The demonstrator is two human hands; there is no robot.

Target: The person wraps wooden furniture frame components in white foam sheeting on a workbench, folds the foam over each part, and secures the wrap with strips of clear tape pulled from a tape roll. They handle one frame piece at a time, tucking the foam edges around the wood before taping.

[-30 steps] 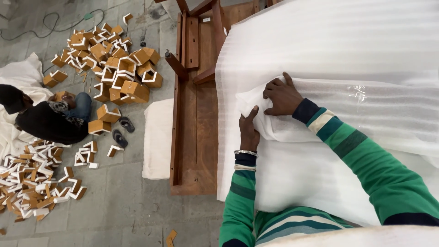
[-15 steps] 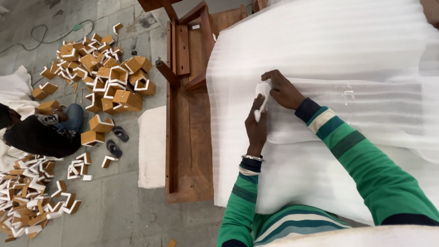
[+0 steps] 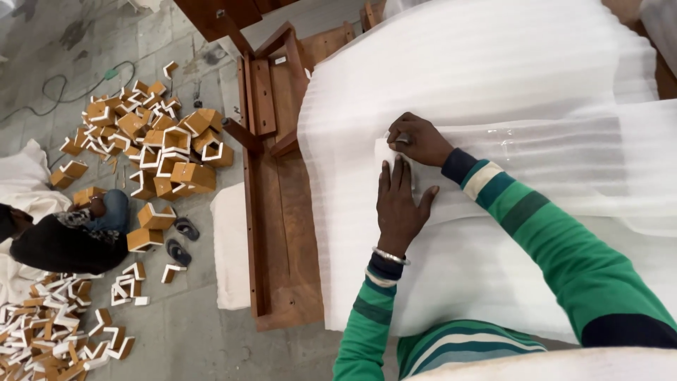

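Note:
A large white foam wrapping sheet (image 3: 493, 77) covers a bulky piece in front of me. My left hand (image 3: 399, 208) lies flat on a folded flap of the foam (image 3: 437, 190), fingers spread, pressing it down. Just above it, my right hand (image 3: 417, 140) is curled with its fingertips pinching at the flap's upper edge. A strip of clear tape (image 3: 536, 141) runs to the right across the foam from that hand. Both arms wear green striped sleeves.
Brown wooden furniture parts (image 3: 271, 197) stick out from under the foam on the left. On the grey floor lie piles of brown-and-white corner pieces (image 3: 159, 137), a pair of sandals (image 3: 180, 240) and a white pad (image 3: 229, 247). Another person (image 3: 67, 236) crouches at far left.
My left hand has opened from gripping the foam edge to lying flat on the flap. My right hand stayed at the flap's top. The view shifted closer to the wrapped piece.

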